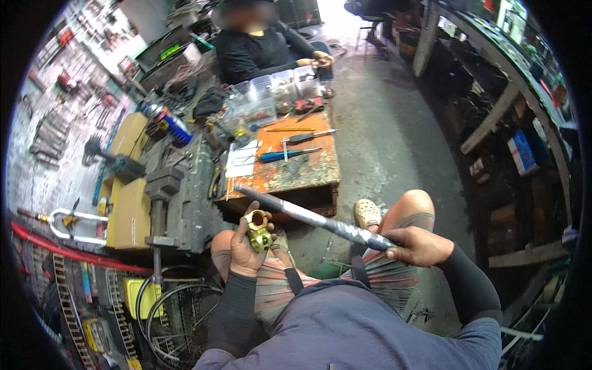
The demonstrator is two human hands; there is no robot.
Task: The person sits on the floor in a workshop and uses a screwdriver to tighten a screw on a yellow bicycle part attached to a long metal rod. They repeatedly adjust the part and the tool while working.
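In front of my left knee, my left hand (244,251) is closed round a gold-coloured metal clamp (258,232) with a round hole facing up. A long dark bar (327,224) with worn silver patches is gripped near its right end by my right hand (422,246), over my right thigh. The bar slants up to the left. Its far end passes above the clamp and appears apart from it, near the edge of a worn orange-topped wooden box (306,174). On that top lie a blue-handled screwdriver (277,156) and a grey-handled screwdriver (311,135).
Clear plastic bins (259,111) of small parts stand at the box's far end, where another person (262,52) sits. A bench vise (164,183) and a blue spray can (172,126) are at left. Wooden shelving (493,117) runs along the right.
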